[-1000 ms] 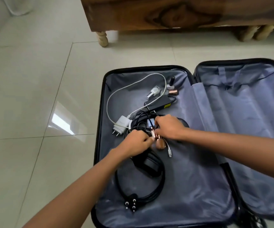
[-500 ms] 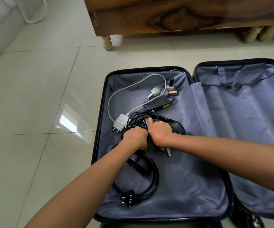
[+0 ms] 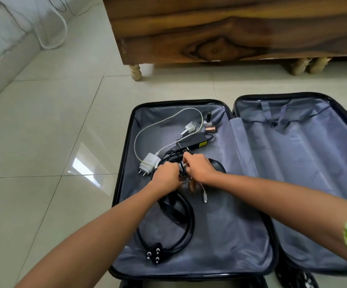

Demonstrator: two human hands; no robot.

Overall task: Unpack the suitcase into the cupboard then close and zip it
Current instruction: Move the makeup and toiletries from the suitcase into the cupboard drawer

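Observation:
A black suitcase with grey lining lies open flat on the tiled floor. In its left half lie a white charger with a white cable, a black power adapter, several small bottles, black headphones and a black power cord with a three-pin plug. My left hand and my right hand meet at the middle of this half, both closed on the tangle of black cords and small copper-coloured bottles. A white cable end hangs below my right hand.
The suitcase's right half holds only its lining and straps. A wooden cupboard on turned legs stands just beyond the suitcase. A grey sofa edge and loose cables are at the far left.
The view has tilted up, showing more of the cupboard. Both hands stay together on the cord bundle, which has lifted slightly, and the white cable end now dangles free.

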